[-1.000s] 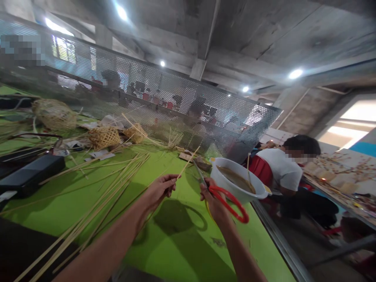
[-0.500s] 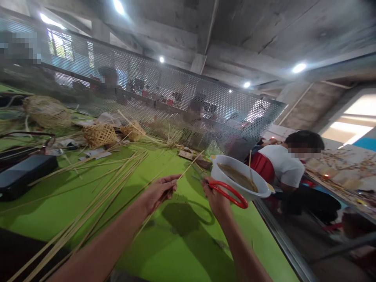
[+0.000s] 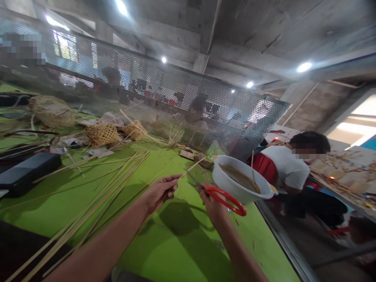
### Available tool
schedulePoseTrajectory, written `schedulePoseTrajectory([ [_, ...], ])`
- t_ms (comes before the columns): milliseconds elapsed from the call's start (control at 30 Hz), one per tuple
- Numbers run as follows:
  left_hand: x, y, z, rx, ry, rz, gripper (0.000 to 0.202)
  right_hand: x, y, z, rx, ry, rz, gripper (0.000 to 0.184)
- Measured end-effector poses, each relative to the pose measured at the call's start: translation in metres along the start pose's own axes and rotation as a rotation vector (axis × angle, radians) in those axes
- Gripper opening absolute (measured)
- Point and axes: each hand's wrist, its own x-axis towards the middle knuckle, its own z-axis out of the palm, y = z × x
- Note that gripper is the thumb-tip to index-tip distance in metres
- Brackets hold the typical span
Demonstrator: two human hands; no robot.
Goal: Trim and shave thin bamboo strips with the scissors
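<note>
My left hand [image 3: 163,191] pinches a thin bamboo strip [image 3: 192,167], whose far end points up and to the right. My right hand [image 3: 212,203] grips red-handled scissors [image 3: 226,199] beside it. The scissor blades are parted and lie close to the strip, just beyond my left fingertips; whether they touch it I cannot tell. Behind the scissors stands a white basin [image 3: 245,194] of brownish liquid with a stick leaning in it. Long loose bamboo strips [image 3: 117,188] lie on the green tabletop [image 3: 164,243] left of my left hand.
Woven bamboo baskets [image 3: 102,134] sit at the back left, near a black box-like device [image 3: 31,172]. A perforated metal screen [image 3: 164,98] runs along the far edge. Scraps lie before it. To the right, past the metal table edge [image 3: 282,239], a person in a white top [image 3: 289,166] bends forward.
The scissors have moved left and slightly down, with their blades now spread close to the bamboo strip. My left hand keeps its pinch in nearly the same place. The view has shifted slightly.
</note>
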Motion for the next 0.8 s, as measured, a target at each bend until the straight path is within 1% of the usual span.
schedulePoseTrajectory([
  [100,0.000,0.000,0.001,-0.013,0.007,0.004,0.029,-0.002,-0.007,0.002,-0.004,-0.087,-0.016,0.037],
  [233,0.001,-0.001,0.002,-0.042,-0.001,0.021,0.029,0.000,-0.009,0.000,-0.033,-0.020,0.056,0.039],
  [267,0.002,-0.002,0.001,-0.054,-0.001,0.028,0.029,-0.001,-0.009,0.000,-0.034,-0.022,0.062,0.039],
  [433,0.007,-0.005,-0.002,-0.078,0.009,0.057,0.023,-0.006,-0.013,0.005,0.020,-0.132,-0.028,0.036],
  [467,0.007,-0.005,-0.002,-0.080,0.006,0.059,0.024,-0.005,-0.013,0.005,0.021,-0.117,-0.031,0.036],
  [567,0.005,-0.004,0.001,-0.088,-0.014,0.056,0.027,-0.002,-0.010,0.004,-0.015,-0.009,0.008,0.039],
  [633,0.004,-0.003,0.002,-0.088,-0.013,0.053,0.027,-0.002,-0.008,0.005,-0.035,0.008,0.017,0.040],
  [733,0.004,-0.003,0.002,-0.092,0.026,0.058,0.024,-0.006,-0.009,0.006,-0.014,-0.091,-0.038,0.037],
  [800,0.005,-0.003,0.003,-0.096,0.043,0.061,0.022,-0.006,-0.011,0.006,0.003,-0.147,-0.048,0.036],
])
